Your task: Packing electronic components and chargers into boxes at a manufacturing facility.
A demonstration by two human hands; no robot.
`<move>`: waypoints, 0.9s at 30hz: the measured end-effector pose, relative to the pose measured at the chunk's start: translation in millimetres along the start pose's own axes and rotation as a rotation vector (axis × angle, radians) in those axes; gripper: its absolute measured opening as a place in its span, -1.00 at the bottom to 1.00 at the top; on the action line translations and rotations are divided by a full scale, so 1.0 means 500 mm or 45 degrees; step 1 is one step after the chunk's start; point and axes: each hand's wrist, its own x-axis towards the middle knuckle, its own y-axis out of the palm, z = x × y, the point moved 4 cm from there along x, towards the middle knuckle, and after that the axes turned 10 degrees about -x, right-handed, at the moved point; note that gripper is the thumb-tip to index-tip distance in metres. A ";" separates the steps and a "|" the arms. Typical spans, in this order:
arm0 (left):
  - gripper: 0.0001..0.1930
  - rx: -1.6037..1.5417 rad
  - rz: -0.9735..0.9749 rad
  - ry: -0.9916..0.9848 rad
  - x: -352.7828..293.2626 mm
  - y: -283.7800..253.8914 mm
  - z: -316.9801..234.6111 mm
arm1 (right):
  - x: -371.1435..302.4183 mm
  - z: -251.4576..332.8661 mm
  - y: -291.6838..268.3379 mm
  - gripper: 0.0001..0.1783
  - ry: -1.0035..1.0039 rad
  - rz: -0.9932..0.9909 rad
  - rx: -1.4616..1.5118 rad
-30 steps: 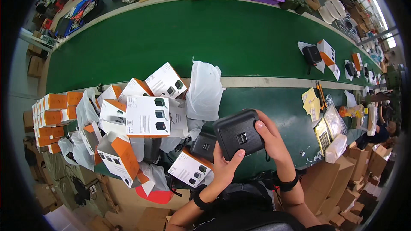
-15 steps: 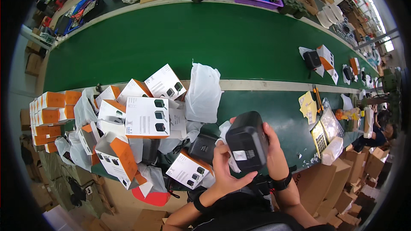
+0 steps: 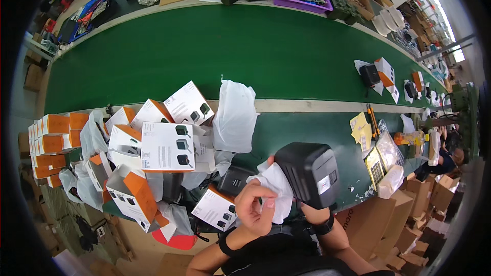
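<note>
Over the near side of the bench I hold a black box-shaped device (image 3: 308, 171) with rounded edges and a white label low on one side. My right hand (image 3: 313, 213) grips it from behind and below, most of its fingers hidden by the device. A crumpled white cloth (image 3: 276, 186) is pinched in my left hand (image 3: 255, 207), pressed against the device's left side. Left of that hand, a similar black device (image 3: 235, 180) lies beside a white and orange carton (image 3: 214, 208).
White and orange cartons (image 3: 168, 145) and white plastic bags (image 3: 235, 115) crowd the bench's left. Stacked cartons (image 3: 51, 143) stand at far left. On the right lie yellow paper (image 3: 361, 130), orange-black pens (image 3: 372, 117) and a clear bag (image 3: 393, 151). A green belt (image 3: 169, 46) runs behind.
The device has turned and shifted slightly right and down. My left hand has come off its underside and now holds the cloth at its left side. My right hand has moved behind and below it.
</note>
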 end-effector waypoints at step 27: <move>-0.55 0.502 -0.293 0.156 0.006 -0.059 -0.050 | 0.023 -0.026 -0.021 -0.87 -0.011 0.052 1.246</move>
